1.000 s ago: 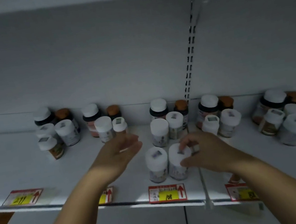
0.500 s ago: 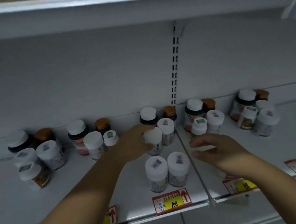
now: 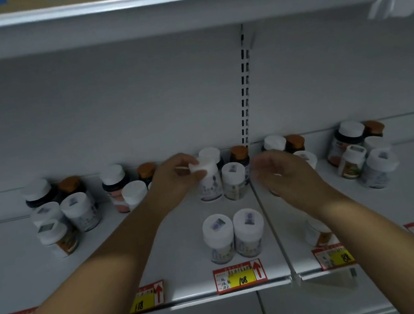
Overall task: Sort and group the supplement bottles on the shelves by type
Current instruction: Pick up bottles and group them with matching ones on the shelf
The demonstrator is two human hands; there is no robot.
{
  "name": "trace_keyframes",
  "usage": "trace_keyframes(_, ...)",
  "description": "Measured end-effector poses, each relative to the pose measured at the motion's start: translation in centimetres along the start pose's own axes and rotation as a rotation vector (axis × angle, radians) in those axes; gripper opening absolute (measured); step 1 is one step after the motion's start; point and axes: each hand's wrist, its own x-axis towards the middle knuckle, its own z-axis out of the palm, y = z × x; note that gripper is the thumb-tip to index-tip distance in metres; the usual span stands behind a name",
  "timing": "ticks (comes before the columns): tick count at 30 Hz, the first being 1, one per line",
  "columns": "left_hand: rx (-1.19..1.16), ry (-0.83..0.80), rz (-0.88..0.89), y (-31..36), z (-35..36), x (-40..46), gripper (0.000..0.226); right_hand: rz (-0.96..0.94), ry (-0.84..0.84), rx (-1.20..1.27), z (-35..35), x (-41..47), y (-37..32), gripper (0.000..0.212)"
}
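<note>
left hand (image 3: 176,178): fingers pinching cap of white-capped bottle (image 3: 208,181), which stands on the shelf (image 3: 160,245) mid-row
right hand (image 3: 281,172): spread, holding nothing, hovering just right of that bottle; blurred
near the hands: second white-capped bottle (image 3: 234,181) touching the gripped one on its right; pair of bottles (image 3: 233,234) in front, nearer the person
further out: mixed clusters left (image 3: 63,215) and right (image 3: 360,157)
step advice: lift straight up so neighbour isn't knocked; check label before grouping
</note>
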Motion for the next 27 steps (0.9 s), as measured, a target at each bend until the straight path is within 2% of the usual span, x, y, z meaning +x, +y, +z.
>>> trace_keyframes(2,-0.041,-0.005,0.030,2.2,-1.1,-0.1,0.018,0.024,-0.063,0.089,0.9,1.9,-0.6,0.032)
trace_keyframes(7,-0.056,-0.091,0.016,5.2,-1.9,-1.2,0.012,0.022,-0.212,0.085,2.8,4.8,-1.8,0.031)
trace_keyframes(14,-0.045,-0.064,-0.027,5.1,-1.6,-1.6,0.011,-0.036,-0.279,0.059,3.5,5.0,-2.3,0.040)
trace_keyframes(20,-0.093,-0.057,-0.133,3.8,-0.6,-2.0,0.013,-0.060,-0.364,0.027,3.7,5.1,-0.9,0.045)
trace_keyframes(22,-0.052,-0.017,-0.144,3.1,-0.2,-1.9,0.019,-0.059,-0.324,0.032,3.4,5.6,-0.2,0.043)
trace_keyframes(25,0.061,0.006,-0.177,1.6,-0.2,-2.0,0.024,-0.054,-0.059,-0.051,1.8,6.7,1.2,0.025)
trace_keyframes(27,0.101,-0.038,-0.243,0.5,0.0,-2.3,0.026,-0.038,0.055,-0.145,0.8,7.2,2.2,0.017)
